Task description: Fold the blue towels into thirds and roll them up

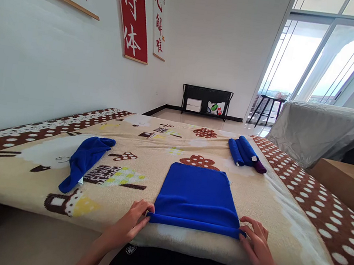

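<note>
Head view: both hands [131,222] [255,242] pinch blue towel [197,194].

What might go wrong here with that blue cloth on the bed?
The flat blue fleece cloth lies close to the bed's near edge, so it could slip off. The left hand and right hand pinch only the corners of its rolled edge, so the middle might sag or roll unevenly on the plush patterned blanket.

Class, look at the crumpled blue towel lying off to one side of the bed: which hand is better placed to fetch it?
Left. The left hand is on the same side as the crumpled towel; the right hand would have to cross the flat towel.
</note>
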The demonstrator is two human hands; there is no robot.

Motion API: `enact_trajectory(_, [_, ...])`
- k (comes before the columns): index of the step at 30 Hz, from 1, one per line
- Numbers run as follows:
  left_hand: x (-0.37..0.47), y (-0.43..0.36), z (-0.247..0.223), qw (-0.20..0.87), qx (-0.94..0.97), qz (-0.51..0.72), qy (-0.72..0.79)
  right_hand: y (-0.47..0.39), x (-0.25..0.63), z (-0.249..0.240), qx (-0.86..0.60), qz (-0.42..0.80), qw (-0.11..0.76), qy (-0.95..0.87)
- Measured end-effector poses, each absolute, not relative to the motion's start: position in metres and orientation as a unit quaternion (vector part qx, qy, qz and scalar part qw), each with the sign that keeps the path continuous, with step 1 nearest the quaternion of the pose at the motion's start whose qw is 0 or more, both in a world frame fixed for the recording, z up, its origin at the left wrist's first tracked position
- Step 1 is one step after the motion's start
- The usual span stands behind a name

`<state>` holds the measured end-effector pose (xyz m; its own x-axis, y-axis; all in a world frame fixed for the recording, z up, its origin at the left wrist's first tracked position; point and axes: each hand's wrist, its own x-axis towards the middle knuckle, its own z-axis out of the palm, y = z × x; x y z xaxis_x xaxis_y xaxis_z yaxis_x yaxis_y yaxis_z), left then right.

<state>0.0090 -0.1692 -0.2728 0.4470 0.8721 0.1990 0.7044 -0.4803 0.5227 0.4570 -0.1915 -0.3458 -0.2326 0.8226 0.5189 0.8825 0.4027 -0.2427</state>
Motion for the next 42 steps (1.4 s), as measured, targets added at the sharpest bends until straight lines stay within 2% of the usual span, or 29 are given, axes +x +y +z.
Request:
enact_trajectory(4, [0.017, -0.163, -0.284, 0.14, 0.831, 0.238, 0.484, -0.186, 0.443, -0.347, -0.577, -0.11, 0.299, -0.752])
enact_trajectory(8, [0.043, -0.16, -0.299, -0.019, 0.812, 0.257, 0.524, -0.182, 0.415, -0.347, -0.628, -0.206, 0.324, -0.677])
enact_trajectory(11, [0.078, -0.163, -0.304, -0.104, 0.792, 0.29, 0.526, -0.18, 0.378, -0.344, -0.598, -0.227, 0.375, -0.671])
enact_trajectory(14, [0.114, -0.168, -0.307, -0.096, 0.865, 0.268, 0.414, -0.178, 0.34, -0.343, -0.499, -0.182, 0.394, -0.75])
enact_trajectory(18, [0.13, -0.167, -0.311, -0.119, 0.912, 0.213, 0.329, -0.174, 0.323, -0.347, -0.447, -0.167, 0.364, -0.8])
enact_trajectory(24, [0.076, -0.156, -0.319, -0.169, 0.884, 0.199, 0.388, -0.18, 0.378, -0.366, -0.497, -0.208, 0.356, -0.763])
enact_trajectory(28, [0.065, -0.157, -0.32, -0.194, 0.846, 0.245, 0.431, -0.184, 0.39, -0.369, -0.536, -0.218, 0.363, -0.731])
enact_trajectory(31, [0.09, -0.163, -0.313, -0.161, 0.857, 0.278, 0.404, -0.183, 0.366, -0.358, -0.535, -0.204, 0.366, -0.734])
enact_trajectory(36, [0.138, -0.163, -0.3, -0.07, 0.91, 0.238, 0.332, -0.176, 0.319, -0.336, -0.485, -0.136, 0.332, -0.797])
enact_trajectory(42, [0.1, -0.147, -0.314, -0.122, 0.868, 0.218, 0.428, -0.171, 0.355, -0.346, -0.571, -0.177, 0.291, -0.747])
